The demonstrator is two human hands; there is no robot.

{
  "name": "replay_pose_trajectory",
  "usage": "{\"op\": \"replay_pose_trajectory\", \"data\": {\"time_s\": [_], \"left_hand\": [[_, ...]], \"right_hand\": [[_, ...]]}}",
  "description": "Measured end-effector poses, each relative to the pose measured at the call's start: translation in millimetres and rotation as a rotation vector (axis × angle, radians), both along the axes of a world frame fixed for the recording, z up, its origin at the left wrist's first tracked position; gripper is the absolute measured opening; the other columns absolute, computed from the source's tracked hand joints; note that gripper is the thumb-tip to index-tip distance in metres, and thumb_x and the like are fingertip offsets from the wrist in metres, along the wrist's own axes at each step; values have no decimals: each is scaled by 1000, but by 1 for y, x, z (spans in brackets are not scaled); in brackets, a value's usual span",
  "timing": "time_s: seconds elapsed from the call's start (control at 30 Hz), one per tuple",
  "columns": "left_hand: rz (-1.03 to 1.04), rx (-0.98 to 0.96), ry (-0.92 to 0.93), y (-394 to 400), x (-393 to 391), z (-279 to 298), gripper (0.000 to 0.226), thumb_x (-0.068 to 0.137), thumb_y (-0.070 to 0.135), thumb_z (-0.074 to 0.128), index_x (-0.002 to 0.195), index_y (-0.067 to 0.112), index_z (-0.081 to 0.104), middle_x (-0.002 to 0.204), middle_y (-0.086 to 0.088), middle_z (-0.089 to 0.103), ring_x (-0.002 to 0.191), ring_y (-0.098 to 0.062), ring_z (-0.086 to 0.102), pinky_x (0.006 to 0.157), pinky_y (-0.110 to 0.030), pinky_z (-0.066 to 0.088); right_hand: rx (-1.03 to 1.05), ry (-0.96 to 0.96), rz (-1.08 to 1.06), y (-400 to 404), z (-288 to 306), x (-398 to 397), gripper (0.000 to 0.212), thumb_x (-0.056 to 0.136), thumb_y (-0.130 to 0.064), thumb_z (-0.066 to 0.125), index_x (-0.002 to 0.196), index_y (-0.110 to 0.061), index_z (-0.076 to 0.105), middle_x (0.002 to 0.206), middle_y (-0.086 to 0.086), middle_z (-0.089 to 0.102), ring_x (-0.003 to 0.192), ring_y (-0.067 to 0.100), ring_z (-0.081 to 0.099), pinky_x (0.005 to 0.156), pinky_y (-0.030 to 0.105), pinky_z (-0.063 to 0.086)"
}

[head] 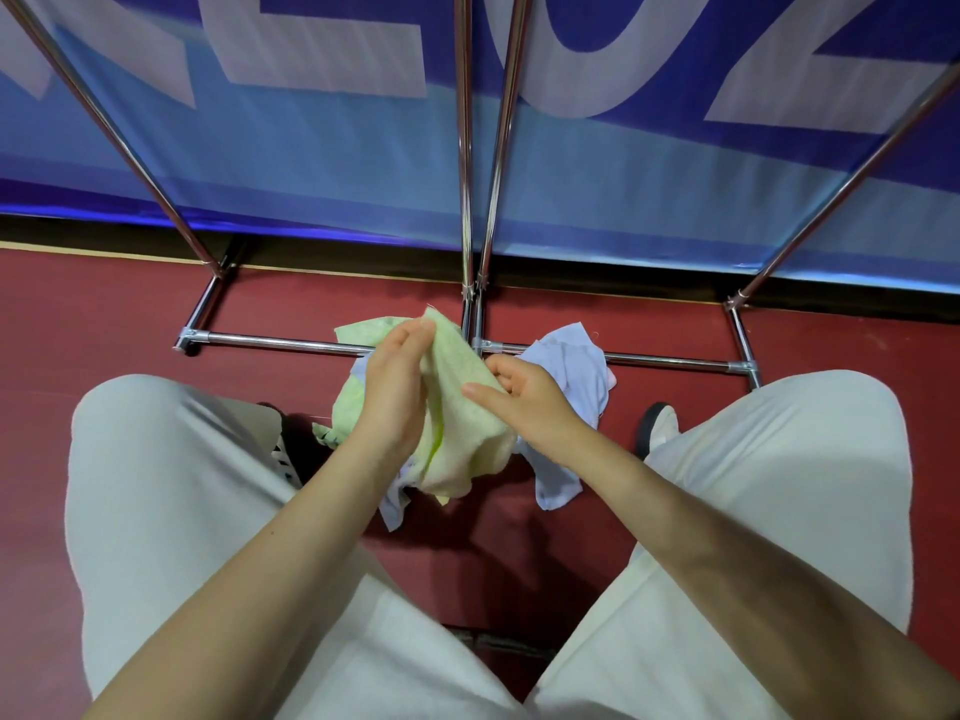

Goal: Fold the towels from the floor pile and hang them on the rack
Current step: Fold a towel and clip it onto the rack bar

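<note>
Banner (322,163): blue cloth with large pale letters, hanging behind the rack and filling the upper part of the view.

Floor (104,324): dark red, lying under the rack and running toward the camera.

Trousers (171,501): pale and wide-legged, framing the scene at both sides on the near side of the rack. A black shoe (293,449) is peeking out beside the left leg; a pale, dark-edged shoe (658,427) is showing beside the right leg.

Rack (291,344): chrome tubing. Its base bars are lying on the floor and its uprights are rising in front of the banner. No towel is hanging on the visible part.

Floor pile (571,366): pale lavender towels, crumpled, lying across the rack's near base bar and spilling toward the camera.

Green towel (467,433): light green terry, bunched, being held up over the floor pile on the near side of the rack.

Left hand (392,387): its fingers are pinching the green towel's top corner, palm turned toward the cloth.

Right hand (524,397): its curled fingers are gripping the green towel's right-hand edge, thumb lying on the cloth.
</note>
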State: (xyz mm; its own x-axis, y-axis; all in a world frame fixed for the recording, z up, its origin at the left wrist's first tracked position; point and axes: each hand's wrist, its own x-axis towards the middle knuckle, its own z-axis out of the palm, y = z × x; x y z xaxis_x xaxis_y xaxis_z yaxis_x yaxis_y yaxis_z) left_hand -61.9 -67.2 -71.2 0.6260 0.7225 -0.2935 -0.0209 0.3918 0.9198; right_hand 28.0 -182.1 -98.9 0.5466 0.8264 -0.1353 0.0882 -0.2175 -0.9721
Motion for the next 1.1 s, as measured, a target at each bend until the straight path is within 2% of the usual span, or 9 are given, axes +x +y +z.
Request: {"op": "replay_pose_trajectory", "data": {"time_s": [0.17,0.33,0.47,0.6,0.7,0.8,0.93,1.0,1.1], "left_hand": [[18,38,-21,26,-10,3,17,98,18,48,88,13,61,78,1,60,72,-13,56,66,-26,45],[95,21,-51,57,-25,5,25,86,29,55,96,7,60,85,-8,59,86,-26,54,76,-37,43],[187,-12,-68,76,-40,6,38,81,33,60,105,4,56,101,-18,54,94,-29,54,82,-41,44],[333,-19,-69,88,-53,3,27,86,22,58,107,5,58,95,-10,59,91,-25,59,79,-36,47],[407,27,-51,89,-58,-2,9,91,17,58,93,10,63,79,2,63,78,-14,61,73,-29,48],[438,69,6,87,-64,-5,13,91,19,59,80,19,63,68,11,57,71,-9,54,71,-25,44],[521,59,15,95,-78,-7,14,90,19,60,77,21,64,73,9,57,79,-11,54,78,-29,43],[537,32,2,98,-84,-7,11,91,18,60,81,19,65,79,5,61,84,-15,58,79,-32,46],[553,1,-14,99,-92,-7,9,92,18,59,86,16,65,85,-2,61,87,-19,60,79,-32,49]], "right_hand": [[-130,-51,67,-8,-18,-5,30,93,-21,62,65,-14,52,54,-15,46,52,0,41,57,14,32],[-331,-164,123,-24,-43,-2,33,91,-38,61,62,-25,51,53,-13,48,50,2,45,56,20,37],[-475,-298,198,-38,-52,-1,46,90,-44,61,57,-16,43,53,-7,42,51,7,41,57,26,32],[-609,-511,315,-47,-57,-1,49,92,-44,56,54,-21,36,53,-4,42,56,12,45,59,32,35],[-568,-657,387,-52,-66,5,50,94,-41,51,53,-21,30,53,-2,43,63,22,49,67,38,45],[-458,-858,423,-55,-74,9,38,89,-41,44,56,-24,35,57,-7,44,72,25,51,77,37,42],[-362,-1065,258,-53,-81,16,32,80,-36,55,53,-18,56,56,-3,52,66,25,58,58,33,46],[-300,-1053,141,-48,-80,18,24,73,-29,67,55,-15,61,59,-1,53,72,20,52,53,27,41],[-223,-1062,-41,-43,-73,18,23,74,-31,63,58,-16,66,61,-1,50,77,13,38,47,21,30]]}}
